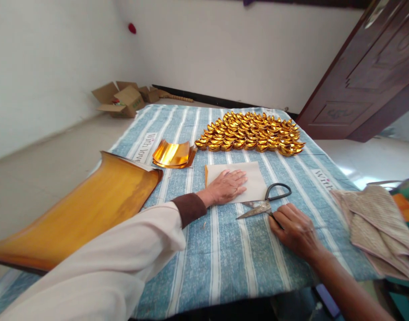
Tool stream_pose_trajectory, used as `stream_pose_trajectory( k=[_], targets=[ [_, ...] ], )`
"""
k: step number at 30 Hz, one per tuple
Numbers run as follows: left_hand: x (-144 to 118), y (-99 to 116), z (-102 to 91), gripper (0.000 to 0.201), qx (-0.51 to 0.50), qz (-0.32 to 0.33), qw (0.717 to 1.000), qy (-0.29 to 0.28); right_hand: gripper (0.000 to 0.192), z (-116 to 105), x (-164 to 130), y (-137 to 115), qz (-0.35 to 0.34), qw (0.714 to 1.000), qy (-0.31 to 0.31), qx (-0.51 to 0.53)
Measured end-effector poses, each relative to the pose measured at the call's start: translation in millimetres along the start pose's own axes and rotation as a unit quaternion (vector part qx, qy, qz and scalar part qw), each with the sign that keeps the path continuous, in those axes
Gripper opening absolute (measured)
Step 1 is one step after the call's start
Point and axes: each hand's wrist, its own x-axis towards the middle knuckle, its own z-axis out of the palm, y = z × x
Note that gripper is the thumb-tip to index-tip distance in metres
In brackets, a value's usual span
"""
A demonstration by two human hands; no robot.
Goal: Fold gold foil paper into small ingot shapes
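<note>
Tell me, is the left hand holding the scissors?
No, the left hand lies flat on the sheet of paper, while the scissors rest on the cloth by the right hand.

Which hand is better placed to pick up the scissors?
Right. The right hand already touches one scissors handle loop, while the left hand lies flat on the folded paper, pinning it to the striped cloth.
</note>
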Motion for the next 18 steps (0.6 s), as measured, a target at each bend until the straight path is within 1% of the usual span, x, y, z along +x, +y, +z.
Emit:
stream_pose_trajectory(
  k=[5,9,11,14,18],
  targets=[
    [1.0,0.1,0.1,0.05,0.002,-0.002,1.0,-0.002,0.027,4.7,9.9,5.2,0.009,1.0,-0.01,0.026],
    [1.0,0.7,-1.0,0.05,0.006,0.002,1.0,0.0,0.026,-1.5,10.2,19.2,-0.003,0.997,-0.038,0.06],
    [0.9,0.9,-1.6,0.05,0.004,0.0,1.0,0.001,0.026,-4.7,10.6,22.7,-0.004,0.997,-0.039,0.06],
    [1.0,0.9,-1.7,0.05,0.001,-0.001,1.0,0.002,0.027,-5.4,12.0,17.8,0.003,0.999,-0.028,0.046],
    [1.7,-0.2,-0.3,0.05,-0.002,0.002,1.0,0.005,0.028,-0.9,13.0,0.6,0.021,0.999,-0.023,0.021]
  ],
)
